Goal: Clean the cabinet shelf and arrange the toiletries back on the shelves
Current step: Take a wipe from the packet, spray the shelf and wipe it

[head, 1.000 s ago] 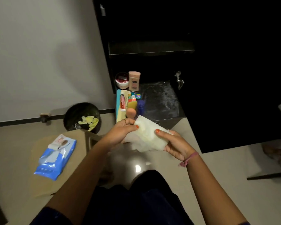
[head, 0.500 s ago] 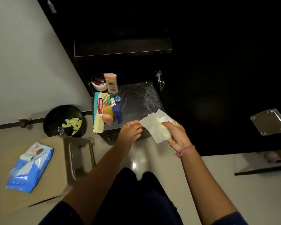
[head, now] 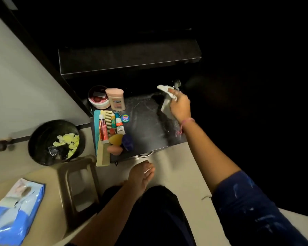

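Head view: wiping of the shelf point(head: 146, 125) is in progress at centre frame. Recommend long overlapping strokes from the rear corner forward, stopping short of the toiletries point(head: 112, 125) grouped at its left (easily toppled). Right hand point(head: 179, 106) grips the wipe point(head: 165, 96). Left hand point(head: 142, 176) hangs relaxed, holding nothing.

Right arm reaching forward, left hand hanging low

The right hand point(head: 179, 107) is stretching out at full arm's length, fingers curling round a white wipe point(head: 167, 96). The left hand point(head: 140, 176) is hanging palm-up with relaxed fingers, holding nothing.
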A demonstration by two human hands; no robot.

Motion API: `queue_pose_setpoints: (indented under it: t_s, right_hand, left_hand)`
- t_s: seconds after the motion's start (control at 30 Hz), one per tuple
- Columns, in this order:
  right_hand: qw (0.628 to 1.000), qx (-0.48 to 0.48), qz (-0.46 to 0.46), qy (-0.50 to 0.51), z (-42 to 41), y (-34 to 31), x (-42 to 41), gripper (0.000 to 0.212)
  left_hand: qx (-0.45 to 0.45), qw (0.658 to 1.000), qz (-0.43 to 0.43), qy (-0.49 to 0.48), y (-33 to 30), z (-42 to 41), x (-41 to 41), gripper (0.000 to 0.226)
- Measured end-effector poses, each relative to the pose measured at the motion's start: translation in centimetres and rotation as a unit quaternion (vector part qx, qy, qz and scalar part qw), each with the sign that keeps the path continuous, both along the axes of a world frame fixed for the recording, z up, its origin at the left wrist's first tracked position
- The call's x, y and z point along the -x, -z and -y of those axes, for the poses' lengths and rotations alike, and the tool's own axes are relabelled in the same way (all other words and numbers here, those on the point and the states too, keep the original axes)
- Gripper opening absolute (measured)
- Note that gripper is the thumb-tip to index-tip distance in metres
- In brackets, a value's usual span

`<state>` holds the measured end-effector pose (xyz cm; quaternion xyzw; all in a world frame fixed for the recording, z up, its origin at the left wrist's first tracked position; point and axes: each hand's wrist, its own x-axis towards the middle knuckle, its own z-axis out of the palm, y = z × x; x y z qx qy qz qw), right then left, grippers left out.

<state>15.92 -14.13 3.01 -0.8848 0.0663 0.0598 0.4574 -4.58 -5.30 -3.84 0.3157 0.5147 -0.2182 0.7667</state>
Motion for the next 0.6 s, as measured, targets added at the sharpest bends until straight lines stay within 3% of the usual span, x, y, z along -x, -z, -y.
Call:
queue_pose_setpoints:
  t_s: [0.1,0.23,0.33,0.43,0.6]
  right_hand:
    - [0.965,0.218,0.083,-0.120,-2.1,1.2,-4.5,0.038]
    - [0.881,0.403,-0.007,-0.247,-3.6,5.4,-8.4,0.038]
    - [0.841,0.434,-0.053,-0.320,-2.6,9.2,-9.7,0.052]
    - [0.855,0.414,-0.052,-0.309,-1.5,10.4,-8.9,0.074]
    - [0.876,0.405,0.006,-0.263,-0.3,11.0,-4.9,0.069]
  left_hand:
    - [-0.015,0.999,-0.027,0.028,1.3,-0.1,-1.1,0.022]
    - [-0.018,0.998,-0.047,0.035,4.1,0.2,-2.7,0.031]
    - [0.006,0.999,-0.048,0.016,5.5,0.5,-4.0,0.036]
    - [0.031,0.998,-0.054,-0.007,6.2,0.6,-4.5,0.037]
    - [0.050,0.997,-0.044,-0.027,6.0,0.6,-4.0,0.036]
